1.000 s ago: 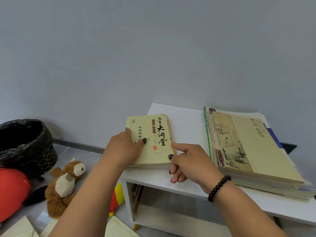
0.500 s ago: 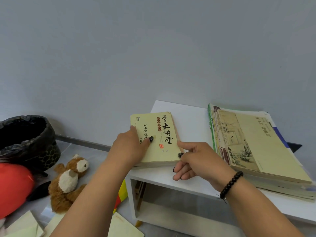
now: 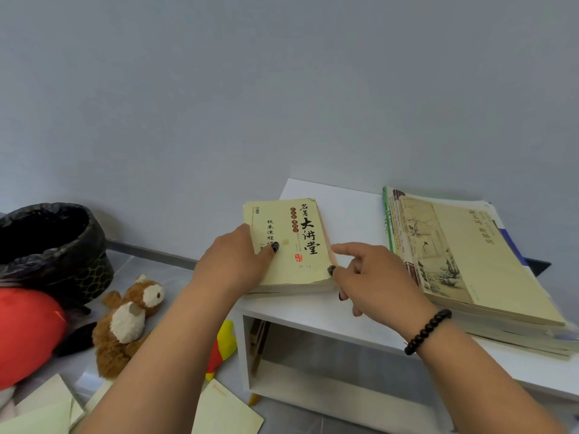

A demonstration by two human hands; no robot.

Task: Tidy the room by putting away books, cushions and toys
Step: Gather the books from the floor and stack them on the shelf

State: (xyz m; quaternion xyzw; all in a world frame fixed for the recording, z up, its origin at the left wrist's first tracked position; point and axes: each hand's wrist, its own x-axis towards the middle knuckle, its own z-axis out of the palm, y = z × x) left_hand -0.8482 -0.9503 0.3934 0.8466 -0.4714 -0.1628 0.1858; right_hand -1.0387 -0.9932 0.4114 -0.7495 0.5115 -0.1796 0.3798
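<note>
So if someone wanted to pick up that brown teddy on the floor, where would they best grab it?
Probably round the middle, coming from above. The brown teddy lies on its back on the floor, white belly up, so the soft body can be squeezed between fingers and thumb. Its left side is more open; the person's left arm crosses just to its right, and the red cushion sits further left.

Red cushion (image 3: 25, 336) cut by left edge, book stack (image 3: 488, 277) clipped right, shelf interior shadowed

Both hands, left hand (image 3: 233, 261) and right hand (image 3: 374, 281), flank the yellow book (image 3: 291, 242) on the white shelf (image 3: 351, 211).
</note>
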